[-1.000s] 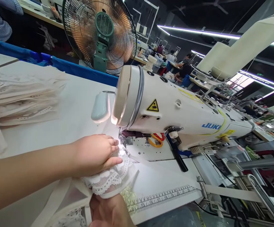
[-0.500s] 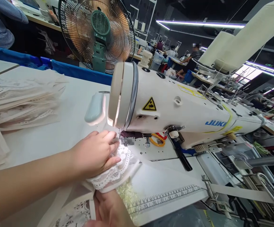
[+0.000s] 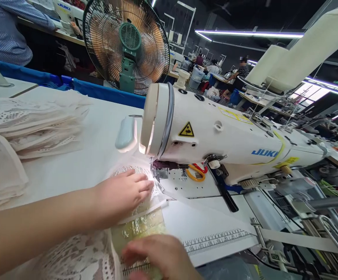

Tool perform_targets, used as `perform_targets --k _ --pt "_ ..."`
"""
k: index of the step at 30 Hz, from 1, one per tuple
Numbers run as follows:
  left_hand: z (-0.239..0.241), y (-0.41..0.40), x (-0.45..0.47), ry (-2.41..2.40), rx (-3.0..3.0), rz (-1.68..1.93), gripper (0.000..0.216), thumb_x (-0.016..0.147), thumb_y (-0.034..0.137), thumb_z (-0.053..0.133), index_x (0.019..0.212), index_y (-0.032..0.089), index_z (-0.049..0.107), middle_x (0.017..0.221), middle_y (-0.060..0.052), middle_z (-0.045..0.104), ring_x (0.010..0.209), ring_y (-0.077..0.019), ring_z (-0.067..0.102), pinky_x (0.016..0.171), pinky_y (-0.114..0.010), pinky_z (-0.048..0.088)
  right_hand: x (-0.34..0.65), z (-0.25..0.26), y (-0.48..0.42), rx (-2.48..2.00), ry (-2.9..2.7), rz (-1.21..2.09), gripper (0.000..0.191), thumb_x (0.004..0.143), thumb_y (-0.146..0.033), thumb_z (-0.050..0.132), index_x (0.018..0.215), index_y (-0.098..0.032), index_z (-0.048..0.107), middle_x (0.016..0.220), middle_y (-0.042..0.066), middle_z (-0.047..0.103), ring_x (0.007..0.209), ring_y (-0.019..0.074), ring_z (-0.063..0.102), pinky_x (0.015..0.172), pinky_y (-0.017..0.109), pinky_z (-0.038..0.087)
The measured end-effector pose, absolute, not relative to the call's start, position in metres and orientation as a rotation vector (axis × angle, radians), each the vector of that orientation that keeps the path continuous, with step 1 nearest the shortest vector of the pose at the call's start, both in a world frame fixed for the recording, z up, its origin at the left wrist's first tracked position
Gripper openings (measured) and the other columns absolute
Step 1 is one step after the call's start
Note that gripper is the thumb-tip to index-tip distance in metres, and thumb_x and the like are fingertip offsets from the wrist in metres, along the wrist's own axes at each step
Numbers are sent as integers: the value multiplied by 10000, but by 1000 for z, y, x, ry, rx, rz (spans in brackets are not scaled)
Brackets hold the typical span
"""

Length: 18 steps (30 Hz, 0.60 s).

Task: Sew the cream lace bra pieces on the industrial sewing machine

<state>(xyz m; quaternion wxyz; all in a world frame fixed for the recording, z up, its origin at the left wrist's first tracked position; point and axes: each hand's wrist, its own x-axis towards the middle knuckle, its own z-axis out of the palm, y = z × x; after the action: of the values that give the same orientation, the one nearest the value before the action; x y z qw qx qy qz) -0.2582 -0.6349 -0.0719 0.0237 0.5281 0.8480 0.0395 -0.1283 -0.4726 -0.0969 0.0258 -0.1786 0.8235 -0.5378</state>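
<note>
My left hand (image 3: pixel 124 196) lies flat, palm down, on a piece of white lace fabric (image 3: pixel 128 170) at the needle of the white sewing machine (image 3: pixel 206 128). Its fingertips rest just left of the presser foot (image 3: pixel 161 173). Nearer to me, my right hand (image 3: pixel 164 254) hovers over the table edge, slightly blurred, with its thumb and fingers apart and nothing between them. Beside it, more lace fabric (image 3: pixel 81 256) hangs toward the lower left. A narrow white band (image 3: pixel 209 208) runs from the needle area to a metal guide (image 3: pixel 258 233) on the right.
Stacked lace pieces (image 3: pixel 40 124) lie on the left of the table. Orange-handled scissors (image 3: pixel 196 174) and a black-handled tool (image 3: pixel 225 192) are under the machine arm. A printed ruler (image 3: pixel 215 241) edges the table. Behind stand a fan (image 3: pixel 128 42) and a person in a striped sleeve (image 3: pixel 6 31).
My right hand has let go of the lace fabric and moved right, its fingers parting. My left hand has flattened onto the lace by the needle. The view has shifted slightly.
</note>
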Motion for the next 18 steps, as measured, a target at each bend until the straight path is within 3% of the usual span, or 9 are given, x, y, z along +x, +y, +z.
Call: perform_targets --k 4,7,11,15,18 --pt "-74 -632 -233 2530 1694 398 395 719 128 572 1106 139 653 1241 -115 628 1146 -239 561 1027 -339 418 -145 -79 -437 -836 3124 -1119 330 878 -149 430 1171 -168 581 1105 106 669 1006 217 600 882 372 527" --pt "-80 -634 -218 2593 1677 542 350 820 187 518 1145 158 644 1234 -87 640 1145 -250 564 1048 -386 406 -159 -77 -426 -978 3117 -731 311 868 -99 428 1108 -152 618 1132 89 666 977 214 580 867 370 531" --pt "-93 -640 -219 2595 1728 586 403 881 199 485 1273 214 576 1263 -47 627 1174 -253 550 1079 -430 356 -158 -86 -421 -1015 3065 -605 345 843 -86 456 1152 -140 602 1145 84 658 991 217 555 880 359 519" --pt "-101 -646 -236 2525 1803 628 399 872 175 513 1246 288 599 1274 -13 620 1195 -221 536 1136 -415 265 -154 -92 -422 -1047 3079 -558 359 854 -116 484 1203 -135 567 1158 94 649 1047 224 532 899 371 500" --pt "-101 -649 -250 2486 1951 625 377 877 170 503 1220 279 613 1263 -20 628 1174 -214 545 1146 -418 238 -157 -92 -426 -1059 3085 -510 336 874 -138 462 1190 -130 575 1183 91 640 1030 221 528 903 376 495"
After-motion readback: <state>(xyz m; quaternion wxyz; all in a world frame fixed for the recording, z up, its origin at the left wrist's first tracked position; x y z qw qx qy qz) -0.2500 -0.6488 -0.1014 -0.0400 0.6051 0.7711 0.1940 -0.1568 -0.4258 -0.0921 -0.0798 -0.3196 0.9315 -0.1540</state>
